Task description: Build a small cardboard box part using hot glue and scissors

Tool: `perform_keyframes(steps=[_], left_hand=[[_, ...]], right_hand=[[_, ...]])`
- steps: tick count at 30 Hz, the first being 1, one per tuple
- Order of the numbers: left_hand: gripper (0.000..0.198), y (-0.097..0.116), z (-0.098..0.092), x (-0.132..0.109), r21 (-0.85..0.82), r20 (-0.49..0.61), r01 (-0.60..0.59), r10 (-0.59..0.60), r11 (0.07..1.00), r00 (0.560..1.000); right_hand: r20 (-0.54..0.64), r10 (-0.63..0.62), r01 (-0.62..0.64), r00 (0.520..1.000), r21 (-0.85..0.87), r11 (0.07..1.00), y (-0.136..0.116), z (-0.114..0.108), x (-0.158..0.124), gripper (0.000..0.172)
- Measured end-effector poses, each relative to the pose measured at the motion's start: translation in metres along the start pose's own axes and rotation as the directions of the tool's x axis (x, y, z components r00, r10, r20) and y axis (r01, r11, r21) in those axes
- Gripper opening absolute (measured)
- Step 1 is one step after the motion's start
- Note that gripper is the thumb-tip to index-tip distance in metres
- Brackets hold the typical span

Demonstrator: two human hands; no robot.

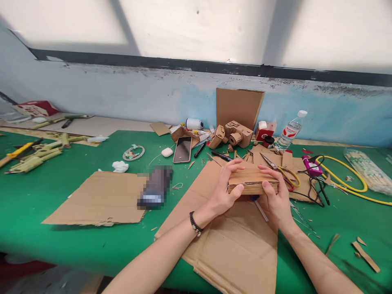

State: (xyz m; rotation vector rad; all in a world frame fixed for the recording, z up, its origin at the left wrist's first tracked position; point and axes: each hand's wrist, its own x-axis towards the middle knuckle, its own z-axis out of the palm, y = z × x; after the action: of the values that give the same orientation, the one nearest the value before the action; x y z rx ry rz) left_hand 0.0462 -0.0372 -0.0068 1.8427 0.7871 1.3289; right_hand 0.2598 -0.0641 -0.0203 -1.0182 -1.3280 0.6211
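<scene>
A small flat cardboard box is held between both hands just above a large cardboard sheet. My left hand grips its left end, thumb at the front edge, with a dark bead bracelet on the wrist. My right hand grips its right end, fingers over the top. Under the box lies a thin pen-like stick. Behind the box stands a cardboard model camera.
On the green table lie another cardboard sheet, a phone, white earbud case, scissors, a pink glue gun with black cord, yellow hose, water bottle, bamboo pieces and cardboard scraps.
</scene>
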Motion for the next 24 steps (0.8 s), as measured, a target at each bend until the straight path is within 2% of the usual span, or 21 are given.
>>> perform_keyframes(steps=[4,9,16,24], left_hand=[[0.078,0.003,0.000,0.000,-0.034,0.016,0.040,-0.040,0.999,0.999],[0.058,0.002,0.001,-0.001,-0.031,-0.010,0.073,-0.073,0.997,0.997],[0.055,-0.010,0.001,0.001,-0.022,-0.042,0.027,-0.028,0.999,0.999],[0.048,-0.011,-0.002,0.002,-0.067,0.029,0.041,-0.039,0.997,0.999]], right_hand=[[-0.030,0.011,-0.010,1.000,0.017,1.000,0.004,0.001,0.000,0.026],[-0.016,0.016,-0.016,1.000,-0.010,1.000,0.004,0.003,-0.002,0.027],[0.009,0.038,-0.038,0.999,-0.017,0.999,-0.002,0.005,-0.003,0.034],[-0.006,0.082,-0.082,0.997,-0.045,0.996,-0.009,0.006,-0.005,0.035]])
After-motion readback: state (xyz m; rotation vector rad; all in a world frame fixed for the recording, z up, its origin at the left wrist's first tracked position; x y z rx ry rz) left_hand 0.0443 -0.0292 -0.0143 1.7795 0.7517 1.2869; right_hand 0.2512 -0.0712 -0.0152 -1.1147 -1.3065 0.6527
